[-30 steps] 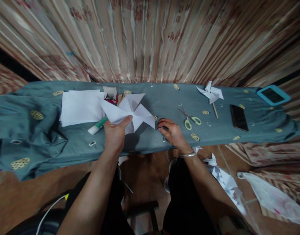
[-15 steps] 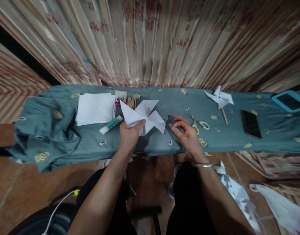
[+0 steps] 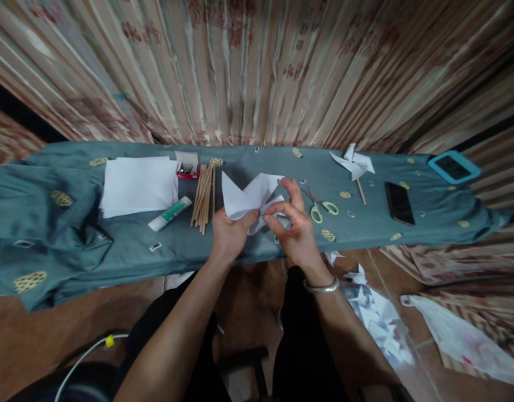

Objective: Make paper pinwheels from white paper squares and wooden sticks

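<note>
Starting at the left, we see the teal cloth (image 3: 72, 234) bunched up over the end of the long narrow table, then a stack of white paper sheets (image 3: 137, 184) lying flat, a glue stick (image 3: 170, 214) slanted beside it, a small red box (image 3: 188, 167) at the back edge, and a bundle of thin wooden sticks (image 3: 203, 195) laid lengthwise

At the middle, our left hand (image 3: 228, 237) is closed on the near edge of the folded paper pinwheel (image 3: 251, 201), thumb on top and fingers under, holding it up just above the cloth. Our right hand (image 3: 296, 231) pinches at the pinwheel's centre with thumb and forefinger closed together; something very small may sit between the tips, but we cannot tell what

We judge the pinwheel to be very light, thin and floppy at the blade tips, easy to crease or tear, and only as stiff as its folds. The centre, where the layers overlap, looks like the safest place to hold it, with a second light grip on one folded edge; squeezing a blade would flatten it

Further right lie scissors (image 3: 322, 205) with pale green handles, a finished pinwheel on a stick (image 3: 354, 164), a dark phone (image 3: 399, 204) face up, and a tablet in a blue case (image 3: 453, 166) at the far end

The cloth is soft, wrinkled and dotted with yellow patches. A striped, shiny curtain (image 3: 257, 67) hangs right behind the table. Paper scraps (image 3: 376, 312) litter the reddish floor at our right
</note>
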Action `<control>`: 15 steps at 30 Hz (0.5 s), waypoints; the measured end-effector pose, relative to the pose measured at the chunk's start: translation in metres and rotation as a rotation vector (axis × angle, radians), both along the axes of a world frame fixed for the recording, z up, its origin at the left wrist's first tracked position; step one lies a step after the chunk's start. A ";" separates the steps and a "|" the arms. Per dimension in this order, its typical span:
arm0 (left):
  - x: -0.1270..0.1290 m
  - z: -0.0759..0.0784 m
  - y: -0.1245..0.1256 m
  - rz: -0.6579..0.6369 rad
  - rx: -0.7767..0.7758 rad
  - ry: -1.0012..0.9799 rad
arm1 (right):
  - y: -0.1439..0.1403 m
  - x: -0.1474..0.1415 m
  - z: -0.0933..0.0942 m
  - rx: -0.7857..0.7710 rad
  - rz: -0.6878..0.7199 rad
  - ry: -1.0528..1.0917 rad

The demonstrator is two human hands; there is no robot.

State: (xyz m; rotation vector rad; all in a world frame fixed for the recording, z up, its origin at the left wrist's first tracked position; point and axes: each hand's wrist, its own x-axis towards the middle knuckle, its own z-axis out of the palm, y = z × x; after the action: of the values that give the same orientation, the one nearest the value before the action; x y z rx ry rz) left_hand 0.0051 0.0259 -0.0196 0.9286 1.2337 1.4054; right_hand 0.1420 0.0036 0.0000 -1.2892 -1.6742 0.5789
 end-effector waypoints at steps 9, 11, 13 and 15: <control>0.001 0.007 -0.002 -0.019 -0.050 0.023 | 0.002 0.004 -0.004 -0.044 0.028 0.038; 0.001 0.006 -0.002 -0.018 -0.051 0.021 | 0.002 0.005 -0.005 -0.062 0.029 0.048; 0.001 0.006 -0.002 -0.021 -0.052 0.018 | 0.003 0.005 -0.006 -0.074 0.030 0.058; 0.001 0.006 -0.002 -0.026 -0.050 0.010 | 0.003 0.006 -0.007 -0.083 0.034 0.074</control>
State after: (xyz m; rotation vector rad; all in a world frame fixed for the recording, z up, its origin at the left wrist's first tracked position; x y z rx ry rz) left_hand 0.0060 0.0236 -0.0138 0.9151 1.2545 1.3447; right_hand 0.1475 0.0066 -0.0070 -1.2850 -1.6284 0.7143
